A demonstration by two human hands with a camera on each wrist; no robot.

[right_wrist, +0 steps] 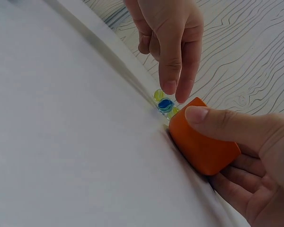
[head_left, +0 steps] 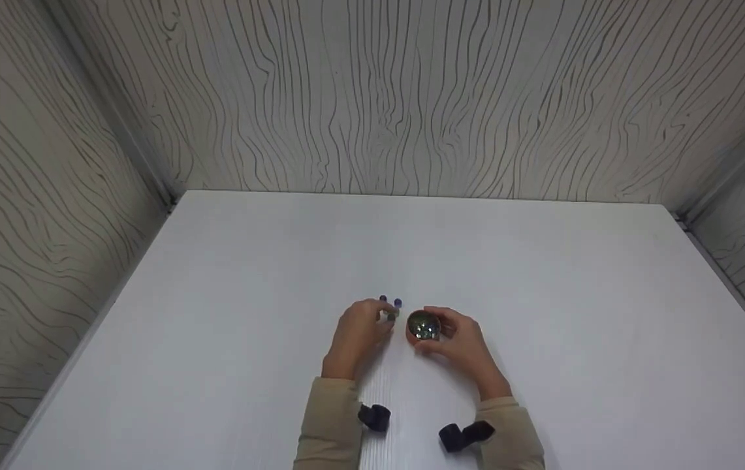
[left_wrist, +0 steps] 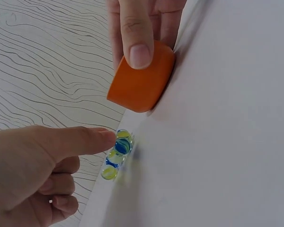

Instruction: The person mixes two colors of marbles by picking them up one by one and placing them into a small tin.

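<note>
The likeliest trouble is a runaway marble: the loose, clear glass marbles with blue and yellow swirls [left_wrist: 116, 156] lie bunched on the tabletop just left of the small, smooth orange cup [left_wrist: 144, 85], and a clumsy nudge from the left hand [head_left: 362, 326] could scatter them across the smooth surface. Its index finger and thumb point down at the bunch with little gap between their tips, the other fingers folded; whether they pinch a marble or merely touch one, I cannot tell. The right hand [head_left: 467, 339] grips the cup, thumb on the near side and fingers round the far and right sides; too hard a tilt to the left might spill the dark, glossy marbles inside [head_left: 424, 324]. Whether the cup's base rests fully on the table is unclear. Beneath everything is a broad, plain white tabletop [head_left: 248, 274], faintly shiny toward the near edge. Pale panel walls with dark, wavy wood-grain lines [head_left: 372, 98] rise at the far side, left and right, with grey strips [head_left: 108, 108] at the corners. Black wrist mounts [head_left: 379, 418] sit by khaki sleeves [head_left: 330, 421].
</note>
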